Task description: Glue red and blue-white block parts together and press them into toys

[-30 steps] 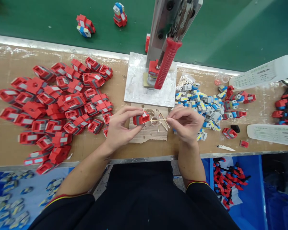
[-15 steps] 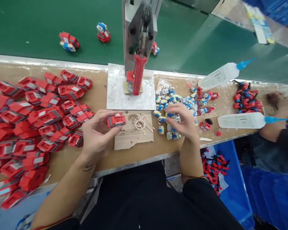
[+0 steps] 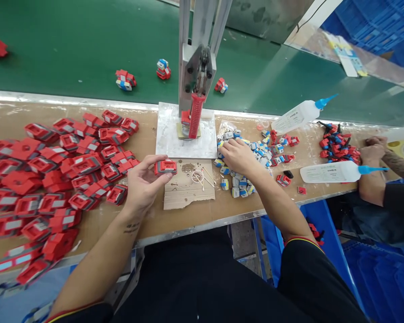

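Note:
My left hand (image 3: pixel 142 183) is closed on a red and grey plastic part (image 3: pixel 165 167), pinched between thumb and fingers. It hangs over the left edge of a torn cardboard piece (image 3: pixel 185 197), with the recessed red face upward. My right hand (image 3: pixel 237 156) reaches into a pile of small white, blue and yellow plastic parts (image 3: pixel 244 183). Its fingers are curled down among them, and the fingertips and whatever they touch are hidden. On the cardboard lie a clear ring (image 3: pixel 197 176) and several cotton swabs (image 3: pixel 208 177).
Behind the cardboard stands a press with a red handle (image 3: pixel 197 115) on a white plate (image 3: pixel 164 141). Many red parts (image 3: pixel 54 179) cover the left side. Glue bottles (image 3: pixel 330 172) lie at right, near a co-worker's hands (image 3: pixel 373 150). A green conveyor belt (image 3: pixel 87 40) runs behind.
My right hand has moved left and down onto the small parts, its fingers now curled. My left hand still holds the red and grey part. The camera view has shifted.

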The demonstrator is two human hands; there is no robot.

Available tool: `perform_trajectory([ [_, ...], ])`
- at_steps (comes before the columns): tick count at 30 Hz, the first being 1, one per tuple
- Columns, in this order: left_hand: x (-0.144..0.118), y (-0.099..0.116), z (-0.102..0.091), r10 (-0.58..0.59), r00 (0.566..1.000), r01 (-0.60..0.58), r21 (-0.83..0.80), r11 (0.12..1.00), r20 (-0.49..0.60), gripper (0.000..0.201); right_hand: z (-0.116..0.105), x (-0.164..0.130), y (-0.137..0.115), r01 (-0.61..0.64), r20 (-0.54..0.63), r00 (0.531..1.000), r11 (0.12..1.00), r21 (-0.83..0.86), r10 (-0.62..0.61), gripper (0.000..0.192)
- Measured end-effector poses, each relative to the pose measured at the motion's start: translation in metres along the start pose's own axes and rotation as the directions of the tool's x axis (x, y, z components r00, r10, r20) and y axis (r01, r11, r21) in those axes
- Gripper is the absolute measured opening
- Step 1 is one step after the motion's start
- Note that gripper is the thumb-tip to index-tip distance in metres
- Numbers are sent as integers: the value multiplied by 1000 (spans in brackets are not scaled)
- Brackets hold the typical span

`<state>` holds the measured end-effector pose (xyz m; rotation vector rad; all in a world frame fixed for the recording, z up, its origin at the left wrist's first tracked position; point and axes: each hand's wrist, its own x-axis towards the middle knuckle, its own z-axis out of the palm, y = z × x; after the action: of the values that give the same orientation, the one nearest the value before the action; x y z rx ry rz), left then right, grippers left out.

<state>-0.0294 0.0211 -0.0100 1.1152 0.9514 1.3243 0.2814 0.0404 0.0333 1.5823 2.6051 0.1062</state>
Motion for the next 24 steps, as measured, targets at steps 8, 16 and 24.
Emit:
perform_trajectory([
  [8, -7, 16, 12, -33, 991, 54, -159, 986, 131, 55, 1, -56, -38, 263, -436, 744, 379, 887, 505, 35],
  [16, -48, 31, 40, -204, 926, 304, -309, 901, 317, 51, -9, -56, -112, 356, -300, 795, -5, 934, 527, 35],
  [24, -66, 25, 40, -331, 898, 423, -362, 831, 289, 60, -27, -64, -122, 317, -374, 835, 203, 926, 404, 49],
])
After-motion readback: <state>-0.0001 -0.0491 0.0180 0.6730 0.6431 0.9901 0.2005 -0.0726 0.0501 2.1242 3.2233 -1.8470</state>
